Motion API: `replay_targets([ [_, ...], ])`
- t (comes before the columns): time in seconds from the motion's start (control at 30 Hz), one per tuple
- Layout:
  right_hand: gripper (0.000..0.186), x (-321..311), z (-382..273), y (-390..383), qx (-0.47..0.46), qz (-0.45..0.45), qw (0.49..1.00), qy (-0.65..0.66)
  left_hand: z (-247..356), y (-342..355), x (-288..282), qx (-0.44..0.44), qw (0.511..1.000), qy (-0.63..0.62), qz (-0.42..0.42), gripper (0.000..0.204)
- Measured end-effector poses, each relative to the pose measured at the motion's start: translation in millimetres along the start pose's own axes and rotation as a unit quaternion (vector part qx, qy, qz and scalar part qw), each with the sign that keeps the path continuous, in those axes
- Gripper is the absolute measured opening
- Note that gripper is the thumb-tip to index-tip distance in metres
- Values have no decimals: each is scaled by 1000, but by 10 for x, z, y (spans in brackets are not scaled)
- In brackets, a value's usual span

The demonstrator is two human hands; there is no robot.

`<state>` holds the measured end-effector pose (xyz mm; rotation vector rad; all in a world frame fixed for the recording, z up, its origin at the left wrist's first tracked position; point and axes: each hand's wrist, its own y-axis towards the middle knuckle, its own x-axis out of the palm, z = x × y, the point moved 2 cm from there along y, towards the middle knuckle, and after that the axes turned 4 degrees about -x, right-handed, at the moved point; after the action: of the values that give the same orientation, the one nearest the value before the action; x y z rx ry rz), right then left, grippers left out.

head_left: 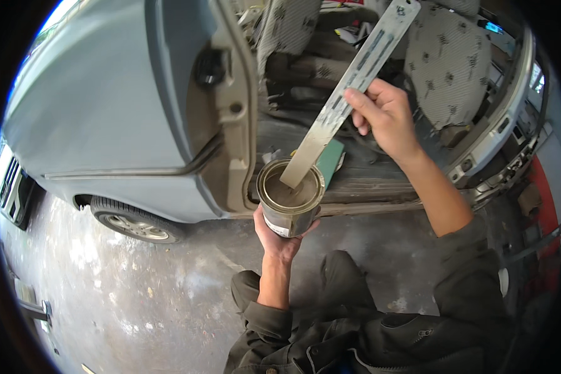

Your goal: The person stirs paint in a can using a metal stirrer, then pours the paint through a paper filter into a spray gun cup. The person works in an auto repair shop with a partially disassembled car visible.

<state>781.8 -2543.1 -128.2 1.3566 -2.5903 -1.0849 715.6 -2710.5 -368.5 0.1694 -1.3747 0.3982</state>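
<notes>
1 open can (293, 218), centre of frame: cupped from below in left hand (280, 242). 1 flat pale stick (328, 119), slanting toward upper right: pinched in right hand (386, 116), lower end at the can's mouth; contact with the brownish contents (302, 195) unclear. Work appears under way: lid off, contents remaining. Surroundings: grey vehicle (93, 100), upper left; wheel (137, 227), lower left; patterned seat (449, 68), upper right; green sheet (331, 162), behind can. Only the stick obstructs the can's mouth.
</notes>
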Motion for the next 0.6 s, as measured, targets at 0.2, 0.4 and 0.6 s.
replay_targets([
  [0.2, 21, -1220, -1793, 514, 0, 77, 994, -72, -461, -57, 1829, -68, 997, 12, -23, 72],
  [0.4, 23, -2411, -3364, 676, 2, 164, 974, -158, -1006, -191, 3328, -175, 981, 6, -85, 72],
  [0.6, 20, -2906, -4549, 287, 0, 247, 950, -192, -1483, -521, 4228, -301, 941, 29, -155, 73],
])
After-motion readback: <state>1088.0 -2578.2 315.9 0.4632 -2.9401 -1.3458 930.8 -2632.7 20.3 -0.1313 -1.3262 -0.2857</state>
